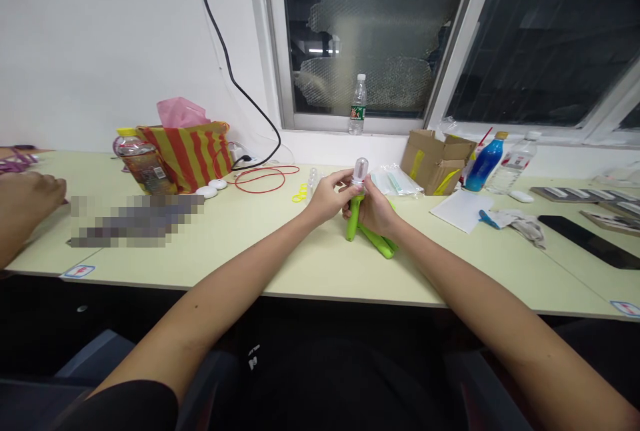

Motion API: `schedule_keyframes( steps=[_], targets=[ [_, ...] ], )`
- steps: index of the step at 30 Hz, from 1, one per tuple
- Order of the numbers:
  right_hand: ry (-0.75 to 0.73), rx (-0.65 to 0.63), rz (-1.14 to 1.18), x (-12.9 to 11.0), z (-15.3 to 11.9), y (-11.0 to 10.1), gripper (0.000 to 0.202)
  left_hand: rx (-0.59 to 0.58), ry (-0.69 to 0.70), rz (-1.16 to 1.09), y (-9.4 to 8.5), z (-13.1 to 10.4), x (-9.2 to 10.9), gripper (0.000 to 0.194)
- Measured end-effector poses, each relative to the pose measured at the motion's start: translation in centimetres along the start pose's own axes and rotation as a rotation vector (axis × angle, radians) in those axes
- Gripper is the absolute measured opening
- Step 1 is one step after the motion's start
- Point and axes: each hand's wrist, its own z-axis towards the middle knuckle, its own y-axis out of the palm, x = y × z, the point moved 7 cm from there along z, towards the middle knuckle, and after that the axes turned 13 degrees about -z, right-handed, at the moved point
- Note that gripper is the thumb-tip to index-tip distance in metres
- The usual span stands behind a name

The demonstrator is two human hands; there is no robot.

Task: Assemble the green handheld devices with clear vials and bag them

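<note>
Below the windowsill bottle (pixel 357 105), whose green-and-red label was too small to read, both hands, left (pixel 330 199) and right (pixel 376 207), had fingers closed around the clear-domed green-handled item (pixel 355 207); loose green pieces (pixel 379 242) lay beneath the right hand.

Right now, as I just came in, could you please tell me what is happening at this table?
A person's left hand and right hand together hold a green handle, with a clear domed piece at its top. More green pieces lie under the right hand, and yellow rings lie to the left. At the far left, another person's hand is over the table.
</note>
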Motion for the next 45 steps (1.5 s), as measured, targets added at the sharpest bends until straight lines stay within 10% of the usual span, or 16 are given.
schedule_keyframes(
  steps=[35,45],
  targets=[
    [-0.144,-0.021,-0.102,-2.3,-0.9,0.7,0.048,-0.052,0.091,-0.092,0.0,0.8,0.7,0.042],
    [-0.149,0.283,-0.159,-1.2,0.1,-1.7,0.049,0.077,0.047,-0.207,-1.1,0.8,0.4,0.049]
  ],
)
